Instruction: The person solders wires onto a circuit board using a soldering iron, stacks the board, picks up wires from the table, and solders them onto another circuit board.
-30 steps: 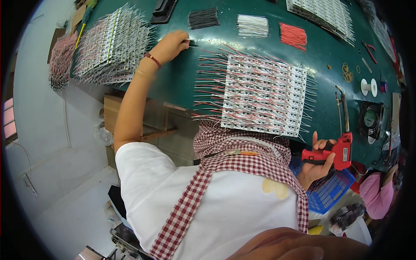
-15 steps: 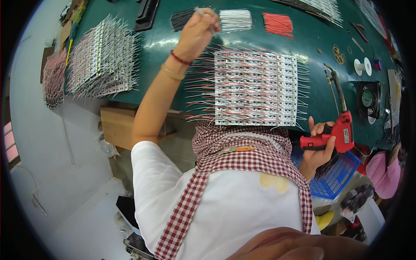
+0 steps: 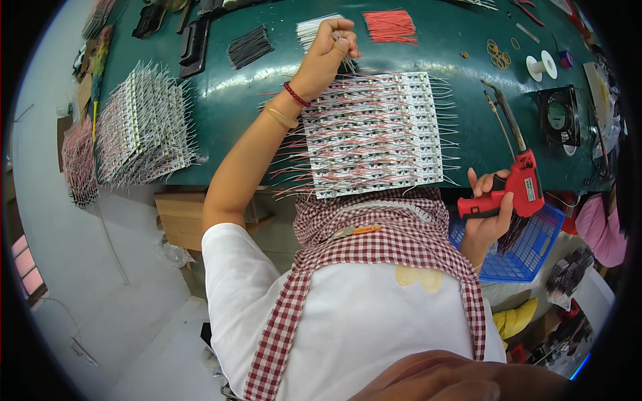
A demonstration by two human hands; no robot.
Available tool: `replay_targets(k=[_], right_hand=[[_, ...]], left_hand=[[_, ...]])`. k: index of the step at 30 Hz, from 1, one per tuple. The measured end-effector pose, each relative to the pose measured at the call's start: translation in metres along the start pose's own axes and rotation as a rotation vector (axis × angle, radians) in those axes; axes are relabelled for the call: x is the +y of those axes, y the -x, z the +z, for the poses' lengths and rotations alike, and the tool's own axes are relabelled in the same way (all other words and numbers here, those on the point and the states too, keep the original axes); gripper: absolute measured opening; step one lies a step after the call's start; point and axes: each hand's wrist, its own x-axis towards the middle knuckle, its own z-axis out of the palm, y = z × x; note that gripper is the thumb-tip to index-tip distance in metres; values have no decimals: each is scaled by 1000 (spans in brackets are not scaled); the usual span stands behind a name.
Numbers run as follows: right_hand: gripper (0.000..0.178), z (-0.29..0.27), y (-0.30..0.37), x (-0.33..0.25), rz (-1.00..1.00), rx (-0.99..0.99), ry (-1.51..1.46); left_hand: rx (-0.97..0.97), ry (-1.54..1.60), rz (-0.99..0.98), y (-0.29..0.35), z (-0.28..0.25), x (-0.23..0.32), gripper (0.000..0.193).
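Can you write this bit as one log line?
Left hand: pinching thin strands beside white wires | Right hand: holding red soldering gun | White wired boards: on green table

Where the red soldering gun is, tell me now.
In the head view, the red soldering gun is in the right hand, right of the wired white panel, above the blue basket.

One left hand [image 3: 333,45], one right hand [image 3: 489,224]. One red bracelet [image 3: 297,95], one tan bangle [image 3: 280,115]. One red soldering gun [image 3: 523,182]. Thin wires [image 3: 348,64] in left hand: several, too fine to count. One black wire pile [image 3: 251,47], one white wire pile [image 3: 311,29], one red wire pile [image 3: 390,27]: three. One near wired panel [image 3: 374,134]. One white spool [image 3: 536,67], one black fan [image 3: 559,117], one blue basket [image 3: 531,259].
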Motion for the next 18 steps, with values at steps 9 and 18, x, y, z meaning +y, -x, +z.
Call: replay_targets(k=[9,18], right_hand=[[37,1,-2,2,-14,-35,-24],[37,-3,-1,3,-13,9,-8]], left_hand=[[-22,-45,-32,-11,20,-4,39],[-21,-112,-69,2,18,5,26]])
